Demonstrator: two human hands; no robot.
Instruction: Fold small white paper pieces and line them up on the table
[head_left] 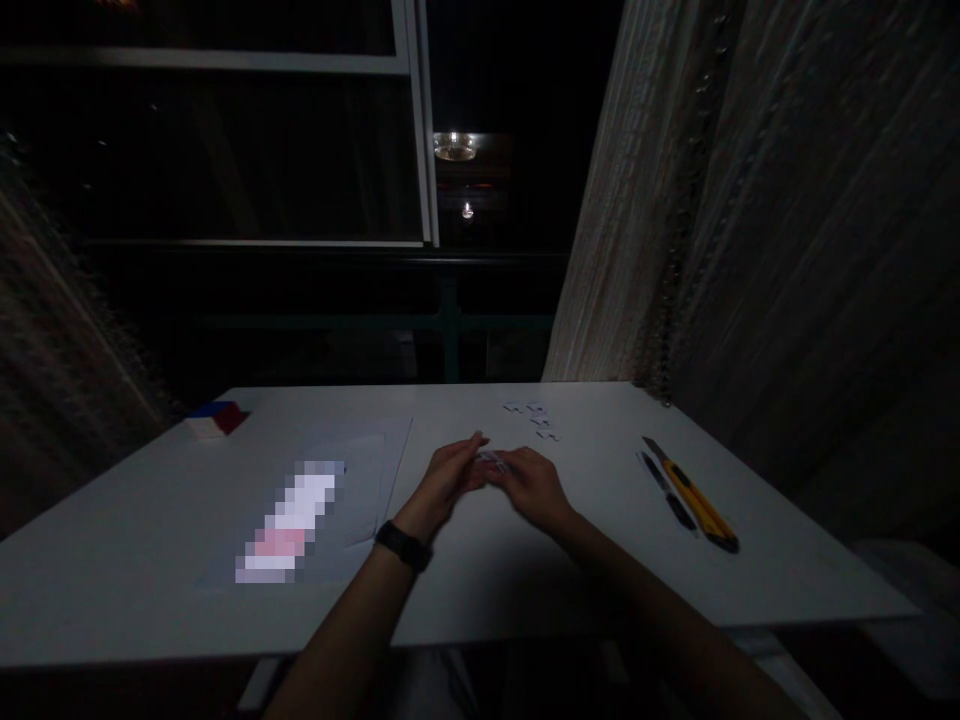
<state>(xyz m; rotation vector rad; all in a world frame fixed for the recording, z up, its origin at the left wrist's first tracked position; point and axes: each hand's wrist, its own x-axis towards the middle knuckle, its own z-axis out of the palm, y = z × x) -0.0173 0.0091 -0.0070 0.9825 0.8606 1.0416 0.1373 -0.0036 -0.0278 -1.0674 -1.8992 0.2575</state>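
Note:
Over the middle of the white table, my left hand [448, 475], with a black band on its wrist, and my right hand [538, 485] meet with curled fingers. Between their fingertips is a small pale piece [493, 457], perhaps paper or thin plastic; its exact kind is too dim to make out. Both hands appear closed on it. Just beyond them, several small white pieces with dark marks [541, 422] lie flat on the table.
White paper sheets [364, 455] lie on the left, partly under a bright pixelated patch [289, 520]. A blue, red and white block [216, 418] sits at the far left. On the right lie a yellow utility knife [697, 500] and a slim black-handled knife [670, 493].

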